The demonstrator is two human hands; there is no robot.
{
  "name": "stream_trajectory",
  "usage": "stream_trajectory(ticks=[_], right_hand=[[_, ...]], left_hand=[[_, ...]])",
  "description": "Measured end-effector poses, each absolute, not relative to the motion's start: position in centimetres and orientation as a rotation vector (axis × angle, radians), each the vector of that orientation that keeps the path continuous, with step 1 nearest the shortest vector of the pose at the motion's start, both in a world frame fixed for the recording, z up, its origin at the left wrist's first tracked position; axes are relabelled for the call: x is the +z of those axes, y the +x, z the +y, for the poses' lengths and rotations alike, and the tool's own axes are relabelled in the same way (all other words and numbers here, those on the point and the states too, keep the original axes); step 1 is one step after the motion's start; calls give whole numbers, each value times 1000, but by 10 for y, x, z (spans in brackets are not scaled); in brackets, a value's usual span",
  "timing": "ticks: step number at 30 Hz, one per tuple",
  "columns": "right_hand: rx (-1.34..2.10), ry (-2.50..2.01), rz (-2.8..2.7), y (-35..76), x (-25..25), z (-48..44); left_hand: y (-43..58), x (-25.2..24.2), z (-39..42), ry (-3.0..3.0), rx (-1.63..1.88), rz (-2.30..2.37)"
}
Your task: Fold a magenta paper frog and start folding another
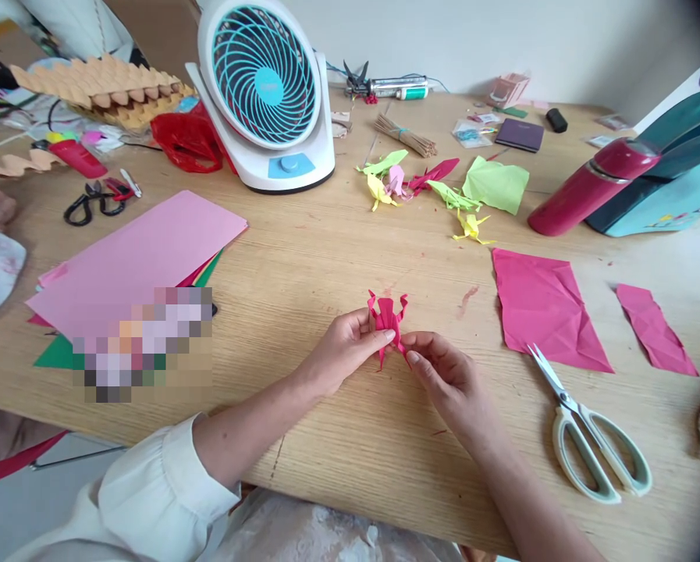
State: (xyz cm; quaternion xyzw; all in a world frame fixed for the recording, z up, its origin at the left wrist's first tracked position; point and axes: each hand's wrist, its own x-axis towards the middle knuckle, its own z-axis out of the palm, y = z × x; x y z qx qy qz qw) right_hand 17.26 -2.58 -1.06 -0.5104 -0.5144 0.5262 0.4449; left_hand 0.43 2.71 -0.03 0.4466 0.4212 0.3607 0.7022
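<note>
A small folded magenta paper figure [387, 316] with pointed tips is held just above the wooden table [326, 257], near its front middle. My left hand [350, 347] pinches its left side between thumb and fingers. My right hand [443, 375] pinches its lower right corner. Both hands are closed on the paper.
Pale green scissors [589, 437] lie right of my hands, beside magenta paper pieces [542, 308]. Pink paper sheets [139, 261] sit at left. A white and teal fan [264, 86], several small folded paper figures [420, 187], a red bottle [589, 187] and black scissors [92, 199] stand farther back.
</note>
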Motion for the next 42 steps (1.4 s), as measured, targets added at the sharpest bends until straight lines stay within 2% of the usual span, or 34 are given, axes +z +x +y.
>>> stream_trajectory(ticks=[8,15,21,30,42], right_hand=[[1186,-1286,-1316,167,-10,-28],[1366,-1223,-1145,173,-7,-22],[1379,-1209,-1063,177,-11,-20],[1151,-1273,-1134,176,-19,-26],[1321,-1238,-914,167,-17,-20]], left_hand=[[4,1,25,1020,752,892],[1,-6,25,1156,714,923],[3,-10,24,1272,675,932],[6,-9,24,1266,717,971],[6,-12,22,1235,682,1027]])
